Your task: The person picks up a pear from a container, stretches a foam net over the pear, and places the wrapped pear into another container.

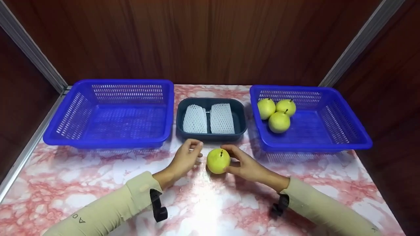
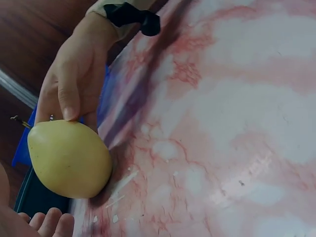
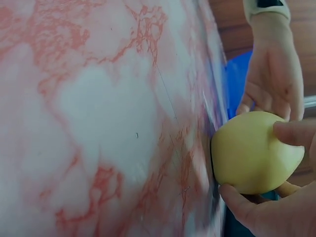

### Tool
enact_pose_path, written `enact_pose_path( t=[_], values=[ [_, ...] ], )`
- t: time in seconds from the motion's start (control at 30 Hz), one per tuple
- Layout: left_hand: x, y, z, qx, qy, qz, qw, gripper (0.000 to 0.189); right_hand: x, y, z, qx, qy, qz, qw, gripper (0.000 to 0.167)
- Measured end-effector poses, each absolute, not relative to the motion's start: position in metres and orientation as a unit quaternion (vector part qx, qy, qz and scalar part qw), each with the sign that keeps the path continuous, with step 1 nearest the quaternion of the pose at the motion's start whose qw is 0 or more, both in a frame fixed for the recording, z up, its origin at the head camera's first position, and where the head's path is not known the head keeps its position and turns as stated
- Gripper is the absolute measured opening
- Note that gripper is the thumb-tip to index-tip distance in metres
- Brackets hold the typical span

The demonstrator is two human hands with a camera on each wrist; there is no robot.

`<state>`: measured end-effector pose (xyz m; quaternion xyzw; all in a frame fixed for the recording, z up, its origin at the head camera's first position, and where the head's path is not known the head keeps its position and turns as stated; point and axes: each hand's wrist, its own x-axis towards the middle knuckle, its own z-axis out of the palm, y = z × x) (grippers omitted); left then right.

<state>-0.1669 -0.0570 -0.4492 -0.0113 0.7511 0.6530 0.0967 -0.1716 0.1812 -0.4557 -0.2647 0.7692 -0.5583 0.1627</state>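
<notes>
Three pears (image 1: pixel 279 123) sit in the blue basket (image 1: pixel 318 146) at two o'clock from the held pear (image 1: pixel 218 161), which the right hand's (image 1: pixel 246 164) fingers grasp from three o'clock, low over the desk (image 1: pixel 115 186). The left hand's (image 1: pixel 184 159) fingers, at nine, are loosely bent and empty. One fruit seems picked out, three left; both foam nets (image 1: pixel 221 119) at twelve look unused. Whether pear meets desk is unclear; some right fingers are hidden.

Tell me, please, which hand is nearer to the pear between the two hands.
Right: the right hand grips the pear from its right, while the left hand hangs apart, to its left.
</notes>
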Motion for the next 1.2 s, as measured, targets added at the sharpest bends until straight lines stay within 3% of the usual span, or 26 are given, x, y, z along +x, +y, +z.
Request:
enact_pose_path(
  t=[0.2,0.73,1.2],
  values=[
    [-0.178,-0.063,-0.449,-0.082,0.708,0.695,0.091,0.037,-0.174,0.184,-0.452,-0.251,0.777,-0.554,0.160,0.056],
    [-0.201,-0.072,-0.453,-0.116,0.621,0.766,0.119,0.046,-0.191,0.185,-0.402,-0.224,0.775,-0.576,0.127,0.047],
    [-0.207,-0.074,-0.455,-0.123,0.618,0.769,0.105,0.041,-0.242,0.172,-0.341,-0.168,0.884,-0.414,0.137,0.027]
  ],
)
